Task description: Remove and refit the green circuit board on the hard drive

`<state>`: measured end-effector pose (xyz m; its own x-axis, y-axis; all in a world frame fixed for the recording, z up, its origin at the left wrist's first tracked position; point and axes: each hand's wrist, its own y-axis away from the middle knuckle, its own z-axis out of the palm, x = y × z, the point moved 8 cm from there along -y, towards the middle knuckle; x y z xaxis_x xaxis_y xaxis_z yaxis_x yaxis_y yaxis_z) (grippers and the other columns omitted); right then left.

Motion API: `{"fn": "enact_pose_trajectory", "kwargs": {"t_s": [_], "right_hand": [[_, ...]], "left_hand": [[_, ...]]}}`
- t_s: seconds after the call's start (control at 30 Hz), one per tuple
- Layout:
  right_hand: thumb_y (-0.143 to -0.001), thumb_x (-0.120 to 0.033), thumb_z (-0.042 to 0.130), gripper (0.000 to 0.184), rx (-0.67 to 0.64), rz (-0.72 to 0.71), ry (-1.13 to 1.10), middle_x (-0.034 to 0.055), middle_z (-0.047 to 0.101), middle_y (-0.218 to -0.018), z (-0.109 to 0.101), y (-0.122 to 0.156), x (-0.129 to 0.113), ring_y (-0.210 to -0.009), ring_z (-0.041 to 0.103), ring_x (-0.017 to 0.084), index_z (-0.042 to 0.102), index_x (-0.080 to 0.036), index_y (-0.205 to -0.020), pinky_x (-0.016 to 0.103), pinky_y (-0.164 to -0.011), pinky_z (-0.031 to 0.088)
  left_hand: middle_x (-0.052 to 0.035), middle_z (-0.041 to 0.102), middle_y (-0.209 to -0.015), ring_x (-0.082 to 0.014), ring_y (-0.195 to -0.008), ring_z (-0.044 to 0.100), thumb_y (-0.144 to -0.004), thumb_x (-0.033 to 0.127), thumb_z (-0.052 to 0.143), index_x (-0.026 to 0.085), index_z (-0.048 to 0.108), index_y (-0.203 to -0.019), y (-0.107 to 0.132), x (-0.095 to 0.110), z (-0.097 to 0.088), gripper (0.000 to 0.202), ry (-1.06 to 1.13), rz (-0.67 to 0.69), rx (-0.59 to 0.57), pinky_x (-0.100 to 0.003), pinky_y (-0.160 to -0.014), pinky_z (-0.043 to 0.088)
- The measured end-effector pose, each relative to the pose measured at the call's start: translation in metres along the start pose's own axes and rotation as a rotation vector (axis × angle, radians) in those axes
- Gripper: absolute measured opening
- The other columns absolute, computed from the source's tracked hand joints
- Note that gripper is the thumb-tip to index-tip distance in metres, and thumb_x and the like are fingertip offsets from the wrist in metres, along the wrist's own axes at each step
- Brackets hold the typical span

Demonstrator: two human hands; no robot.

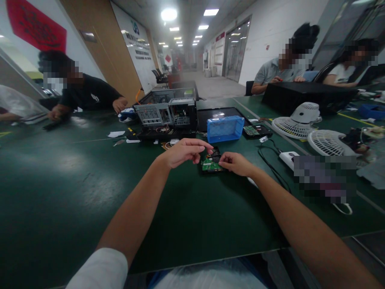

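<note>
A small hard drive (pixel 212 163) with a green circuit board facing up lies on the dark green table (pixel 90 192). My left hand (pixel 185 151) hovers over its far left corner, fingers curled into a pinch; what they hold, if anything, is too small to see. My right hand (pixel 236 163) rests at the drive's right edge, fingers closed against it.
An open computer case (pixel 167 114) stands behind, with a blue plastic bin (pixel 225 128) and another circuit board (pixel 252 131) to its right. Two white fans (pixel 297 120), a cable (pixel 270 160) and a white power strip (pixel 288 157) lie right. Several other people sit around the table.
</note>
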<state>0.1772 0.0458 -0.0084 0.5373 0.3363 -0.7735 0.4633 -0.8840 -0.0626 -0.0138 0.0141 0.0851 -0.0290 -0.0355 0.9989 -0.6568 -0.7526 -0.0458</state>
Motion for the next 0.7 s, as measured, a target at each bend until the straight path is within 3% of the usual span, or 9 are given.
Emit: {"fn": "enact_pose_trajectory", "kwargs": {"t_s": [0.17,0.43,0.7], "right_hand": [[-0.086,-0.045,0.067,0.025,0.000,0.001,-0.017,-0.0010,0.061,-0.067,0.001,-0.001,0.004,-0.060,0.054,0.014,0.066,-0.021,-0.092,0.025,-0.056,0.038],[-0.087,-0.045,0.066,0.025,-0.011,-0.009,-0.002,-0.0015,0.061,-0.067,0.000,-0.001,0.003,-0.059,0.053,0.013,0.066,-0.021,-0.092,0.025,-0.056,0.037],[-0.087,-0.046,0.066,0.026,-0.013,0.001,0.000,-0.0010,0.062,-0.067,0.000,0.000,0.000,-0.059,0.054,0.013,0.066,-0.021,-0.092,0.026,-0.056,0.038]], "left_hand": [[-0.0160,0.068,-0.123,-0.0120,-0.066,0.065,-0.088,0.037,0.069,0.017,0.069,-0.117,0.002,-0.004,-0.004,0.036,0.054,-0.085,0.035,-0.022,-0.050,0.047],[-0.0165,0.065,-0.128,-0.0155,-0.072,0.070,-0.091,0.034,0.063,0.017,0.068,-0.121,0.001,-0.005,-0.001,0.034,0.115,-0.120,-0.003,-0.021,-0.048,0.048],[-0.0145,0.070,-0.114,-0.0181,-0.076,0.071,-0.091,0.031,0.061,0.015,0.067,-0.122,-0.002,-0.014,-0.004,0.036,0.248,-0.166,0.002,-0.028,-0.064,0.057]]}}
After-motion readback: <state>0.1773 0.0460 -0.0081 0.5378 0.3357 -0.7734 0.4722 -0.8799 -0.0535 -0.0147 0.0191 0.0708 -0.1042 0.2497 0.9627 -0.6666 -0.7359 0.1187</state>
